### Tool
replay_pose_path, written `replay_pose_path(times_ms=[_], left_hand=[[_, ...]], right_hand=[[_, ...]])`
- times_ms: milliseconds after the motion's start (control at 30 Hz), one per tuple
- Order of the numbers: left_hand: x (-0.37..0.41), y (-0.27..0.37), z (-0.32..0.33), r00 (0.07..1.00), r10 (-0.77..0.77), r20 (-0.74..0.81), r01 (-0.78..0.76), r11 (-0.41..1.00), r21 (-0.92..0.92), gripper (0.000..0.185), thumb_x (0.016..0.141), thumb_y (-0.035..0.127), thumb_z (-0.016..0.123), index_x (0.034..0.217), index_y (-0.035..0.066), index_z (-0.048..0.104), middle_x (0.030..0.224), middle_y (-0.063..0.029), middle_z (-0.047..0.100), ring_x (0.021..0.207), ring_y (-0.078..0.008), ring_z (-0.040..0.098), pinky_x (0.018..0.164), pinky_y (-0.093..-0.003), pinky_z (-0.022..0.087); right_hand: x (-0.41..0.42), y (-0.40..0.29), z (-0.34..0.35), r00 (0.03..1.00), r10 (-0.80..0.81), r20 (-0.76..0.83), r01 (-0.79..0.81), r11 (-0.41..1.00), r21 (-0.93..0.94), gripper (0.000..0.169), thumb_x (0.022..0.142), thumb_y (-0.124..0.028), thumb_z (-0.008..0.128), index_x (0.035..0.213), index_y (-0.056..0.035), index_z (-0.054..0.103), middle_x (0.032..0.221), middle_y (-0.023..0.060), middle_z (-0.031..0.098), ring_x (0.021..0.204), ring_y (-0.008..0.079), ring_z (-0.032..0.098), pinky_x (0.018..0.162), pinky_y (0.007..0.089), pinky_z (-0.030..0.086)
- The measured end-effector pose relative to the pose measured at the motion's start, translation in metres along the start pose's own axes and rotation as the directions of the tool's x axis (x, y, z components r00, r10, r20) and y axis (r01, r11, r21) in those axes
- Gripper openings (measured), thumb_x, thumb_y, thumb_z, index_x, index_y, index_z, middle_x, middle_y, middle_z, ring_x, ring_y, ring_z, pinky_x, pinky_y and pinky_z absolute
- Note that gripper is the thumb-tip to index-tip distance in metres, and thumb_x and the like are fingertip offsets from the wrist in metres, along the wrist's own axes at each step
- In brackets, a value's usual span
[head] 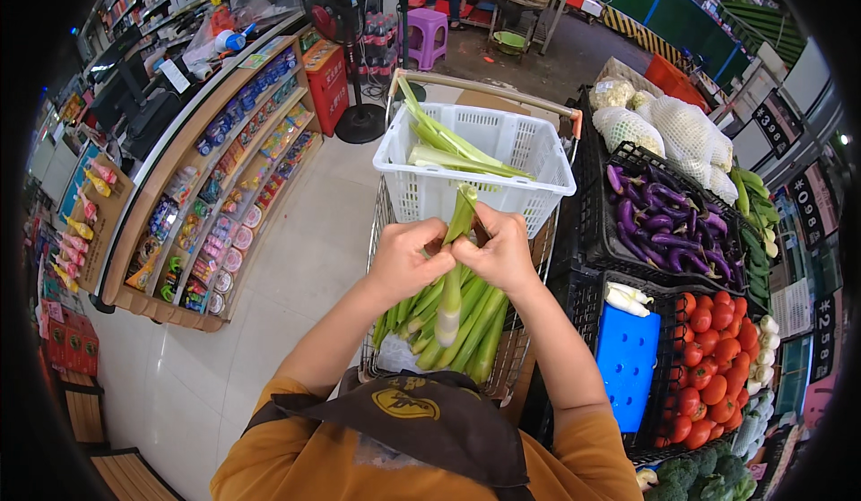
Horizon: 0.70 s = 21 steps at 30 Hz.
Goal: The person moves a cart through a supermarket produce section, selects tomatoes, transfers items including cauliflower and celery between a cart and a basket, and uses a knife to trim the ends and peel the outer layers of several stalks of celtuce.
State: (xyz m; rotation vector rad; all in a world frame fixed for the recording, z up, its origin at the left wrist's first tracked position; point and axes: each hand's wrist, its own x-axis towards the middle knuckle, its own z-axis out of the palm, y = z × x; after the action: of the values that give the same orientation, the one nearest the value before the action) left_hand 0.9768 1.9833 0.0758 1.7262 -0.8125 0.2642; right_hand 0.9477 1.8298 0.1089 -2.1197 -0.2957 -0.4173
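Observation:
Between my left hand (412, 257) and my right hand (496, 245), a pale green leafy stalk (449, 302) is pinched by the fingers of both; its white base points toward me. Below it, a pile of similar green stalks (485, 339) lies in the near part of a metal shopping cart (382, 218). A white perforated plastic basket (474, 188) rests on the far part of the cart. Cut or peeled green pieces (464, 154) lie inside it, one long piece leaning over its left rim.
Right of the cart stand black crates of eggplants (662, 222) and tomatoes (713, 366), with a blue plastic tray (627, 366) between. A candy shelf (222, 185) stands at the left. Beyond the cart are a floor fan (356, 121) and a purple stool (426, 33).

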Motion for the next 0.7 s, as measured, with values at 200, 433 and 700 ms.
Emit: replay_pose_path(times_ms=[200,433,700], left_hand=[[-0.002,0.016,-0.006,0.993,0.046,-0.109,-0.05,0.998,-0.038,0.007,0.074,0.007,0.059,0.076,0.0,0.059,0.069,-0.0075,0.06,0.058,-0.0157,0.059,0.058,-0.0274,0.048],[0.013,0.0,0.022,0.95,-0.24,-0.202,-0.08,0.438,-0.896,0.015,0.094,0.022,0.038,0.093,0.009,0.045,0.083,-0.0074,0.052,0.084,-0.0227,0.052,0.08,-0.0371,0.043],[0.01,-0.059,-0.081,0.5,-0.634,-0.591,-0.379,0.453,-0.807,0.013,0.093,0.022,0.041,0.085,0.012,0.045,0.059,0.0049,0.032,0.049,-0.0053,0.03,0.047,-0.021,0.027]], right_hand=[[-0.007,0.049,-0.005,0.872,0.33,-0.361,-0.072,0.816,0.574,0.006,0.074,-0.005,0.055,0.075,0.0003,0.053,0.076,0.0123,0.063,0.048,0.0076,0.045,0.044,0.0215,0.038],[-0.018,-0.003,0.017,0.933,0.324,-0.154,0.038,0.339,0.94,0.016,0.09,-0.025,0.05,0.096,-0.0113,0.044,0.07,0.0068,0.055,0.051,0.007,0.042,0.043,0.0183,0.032],[-0.079,0.026,-0.081,0.476,0.704,-0.526,0.358,0.392,0.848,0.012,0.09,-0.018,0.046,0.08,-0.0114,0.045,0.06,-0.0047,0.04,0.049,0.0027,0.037,0.034,0.0153,0.026]])
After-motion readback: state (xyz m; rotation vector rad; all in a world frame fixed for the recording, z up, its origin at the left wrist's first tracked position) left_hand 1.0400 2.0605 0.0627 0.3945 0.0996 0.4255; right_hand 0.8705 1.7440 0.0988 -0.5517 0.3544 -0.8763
